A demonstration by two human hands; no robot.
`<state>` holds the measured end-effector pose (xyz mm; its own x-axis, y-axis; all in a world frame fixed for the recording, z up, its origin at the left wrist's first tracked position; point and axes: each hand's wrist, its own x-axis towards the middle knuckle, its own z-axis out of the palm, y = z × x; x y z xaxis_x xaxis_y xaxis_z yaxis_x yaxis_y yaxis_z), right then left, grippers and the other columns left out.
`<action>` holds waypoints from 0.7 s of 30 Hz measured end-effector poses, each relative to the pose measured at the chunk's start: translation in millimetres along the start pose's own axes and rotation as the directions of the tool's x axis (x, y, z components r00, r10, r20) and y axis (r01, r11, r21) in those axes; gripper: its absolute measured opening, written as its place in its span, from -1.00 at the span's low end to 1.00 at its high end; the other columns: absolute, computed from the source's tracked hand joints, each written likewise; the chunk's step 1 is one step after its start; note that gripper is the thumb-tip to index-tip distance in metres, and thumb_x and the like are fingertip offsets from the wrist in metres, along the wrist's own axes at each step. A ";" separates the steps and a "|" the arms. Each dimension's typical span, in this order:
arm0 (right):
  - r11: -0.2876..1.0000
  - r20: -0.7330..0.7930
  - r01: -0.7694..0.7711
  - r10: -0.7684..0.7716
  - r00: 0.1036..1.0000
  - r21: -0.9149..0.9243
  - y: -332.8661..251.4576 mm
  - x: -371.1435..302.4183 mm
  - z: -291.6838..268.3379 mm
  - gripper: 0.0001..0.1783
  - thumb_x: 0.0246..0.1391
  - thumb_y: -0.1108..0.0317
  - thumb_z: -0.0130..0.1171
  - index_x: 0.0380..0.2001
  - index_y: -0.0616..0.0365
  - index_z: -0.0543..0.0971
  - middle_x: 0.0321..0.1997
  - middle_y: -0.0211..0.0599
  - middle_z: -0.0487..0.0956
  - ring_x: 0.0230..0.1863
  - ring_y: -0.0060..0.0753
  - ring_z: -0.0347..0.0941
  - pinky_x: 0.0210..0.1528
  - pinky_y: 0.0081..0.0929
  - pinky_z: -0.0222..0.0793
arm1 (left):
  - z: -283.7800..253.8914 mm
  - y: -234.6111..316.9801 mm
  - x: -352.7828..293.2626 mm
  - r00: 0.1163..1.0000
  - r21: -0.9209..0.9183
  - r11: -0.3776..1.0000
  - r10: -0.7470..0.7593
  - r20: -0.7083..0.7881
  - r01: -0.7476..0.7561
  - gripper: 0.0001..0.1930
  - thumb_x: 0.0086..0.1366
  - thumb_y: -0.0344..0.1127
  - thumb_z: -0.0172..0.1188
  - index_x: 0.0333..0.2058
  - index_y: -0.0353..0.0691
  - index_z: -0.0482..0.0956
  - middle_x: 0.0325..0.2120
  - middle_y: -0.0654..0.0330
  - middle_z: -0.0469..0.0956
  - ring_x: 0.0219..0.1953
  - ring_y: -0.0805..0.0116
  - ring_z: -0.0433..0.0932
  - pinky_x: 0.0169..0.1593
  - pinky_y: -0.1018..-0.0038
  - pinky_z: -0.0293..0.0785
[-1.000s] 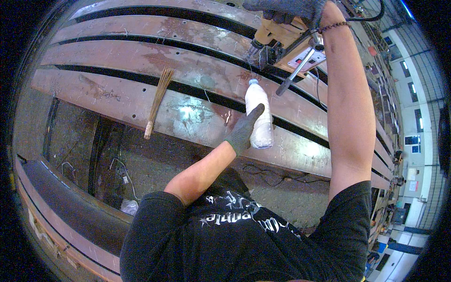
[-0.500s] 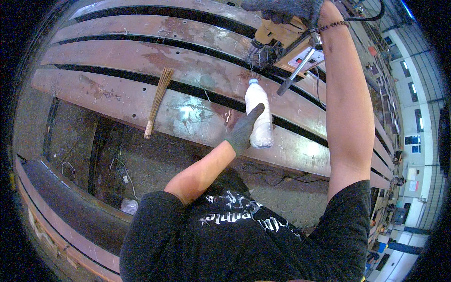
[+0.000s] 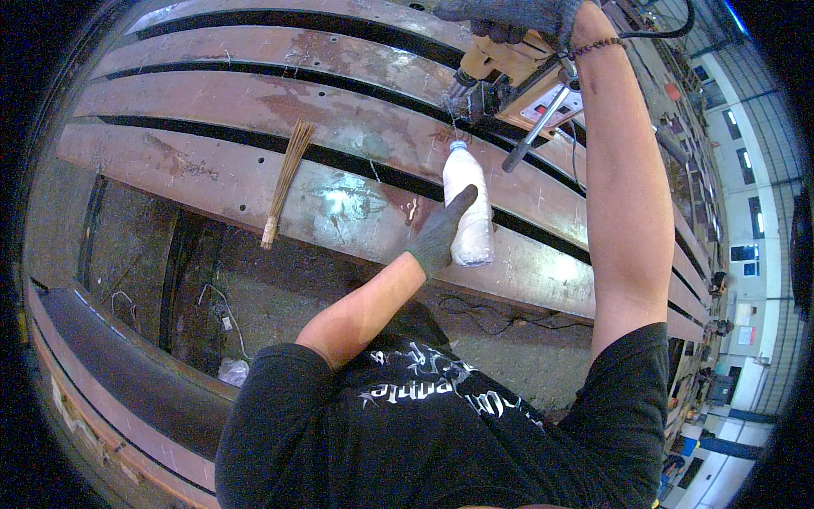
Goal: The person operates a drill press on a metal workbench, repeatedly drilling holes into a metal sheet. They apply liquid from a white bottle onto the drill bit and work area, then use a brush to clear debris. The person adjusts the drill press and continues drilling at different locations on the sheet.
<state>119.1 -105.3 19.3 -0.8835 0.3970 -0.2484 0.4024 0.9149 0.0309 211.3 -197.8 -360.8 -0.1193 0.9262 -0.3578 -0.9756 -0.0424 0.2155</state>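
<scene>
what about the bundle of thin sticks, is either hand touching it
No, the bundle lies apart, with the left hand on the bottle and the right hand up at the machine.

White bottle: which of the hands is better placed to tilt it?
Probably the left hand: it grips the white bottle, thumb across its side, while the right hand is farther off, at the tan machine.

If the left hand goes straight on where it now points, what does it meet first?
Beyond the white bottle in the left hand, probably the lever of the tan machine comes first, though depth is unclear.
</scene>
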 end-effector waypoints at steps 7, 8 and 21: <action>0.999 -0.021 -0.008 0.008 1.000 0.037 -0.1 -1.0 2.6 -0.30 0.25 -0.26 0.10 0.16 0.08 0.63 -0.04 -0.20 0.74 -0.07 -0.31 0.69 0.05 -0.35 0.57 | 1.0 1.4 -6.3 1.000 0.074 0.997 0.021 0.000 -0.021 -0.36 0.33 0.01 0.39 0.15 -0.33 0.39 -0.23 0.07 0.62 -0.27 0.13 0.71 -0.19 0.17 0.75; 0.999 -0.028 -0.004 0.005 1.000 0.040 -0.1 -1.2 2.7 -0.30 0.25 -0.26 0.10 0.17 0.09 0.62 -0.04 -0.20 0.74 -0.08 -0.31 0.70 0.06 -0.35 0.57 | 2.2 2.6 -6.9 1.000 0.060 0.998 0.009 0.008 -0.009 -0.37 0.33 0.01 0.38 0.15 -0.32 0.39 -0.23 0.07 0.62 -0.27 0.13 0.71 -0.19 0.17 0.75; 1.000 -0.013 -0.021 0.021 1.000 -0.022 -4.8 0.4 3.7 -0.30 0.27 -0.28 0.06 0.19 0.04 0.61 -0.06 -0.24 0.75 -0.13 -0.38 0.71 0.04 -0.39 0.59 | 2.9 0.2 -5.0 0.998 0.078 0.997 -0.021 0.052 0.017 -0.45 0.41 0.13 0.24 0.10 -0.22 0.47 -0.22 0.14 0.64 -0.25 0.20 0.69 -0.12 0.26 0.71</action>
<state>117.8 -109.8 15.4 -0.8779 0.4169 -0.2355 0.4156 0.9077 0.0573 212.3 -201.4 -356.3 -0.0892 0.9452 -0.3142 -0.9600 0.0024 0.2799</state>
